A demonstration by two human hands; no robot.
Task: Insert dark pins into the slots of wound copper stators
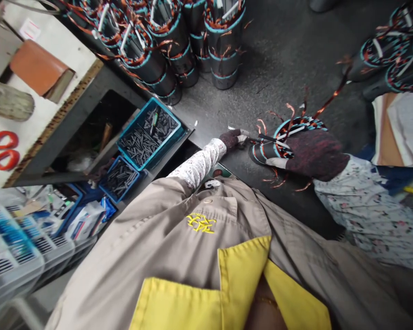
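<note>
Beneath both hands spreads a dark, scuffed table (271,59); the wound cylinder could roll on it if the right hand's support slackened, since its shell looks smooth and round. Beyond the left hand stand similar black cylinders (223,59), ringed in teal and topped with ragged copper; loose ends there might snag a passing sleeve. Nearer the body, to the left hand's left, a teal plastic bin (161,149) holds short, matt black pieces (141,140).

The wound cylinder (270,149) lies on its side, gripped by the right hand (315,151), whose fuzzy maroon glove hides much of it. Just beside, the left hand (232,137) has its bare-looking fingertips drawn together, apparently pinching a thin dark strand (256,140); pulling too hard might kink or strip it. Above the right hand, a long twisted copper lead (330,97) juts out, shiny and stiff-looking, and could bend or tangle if brushed.
</note>
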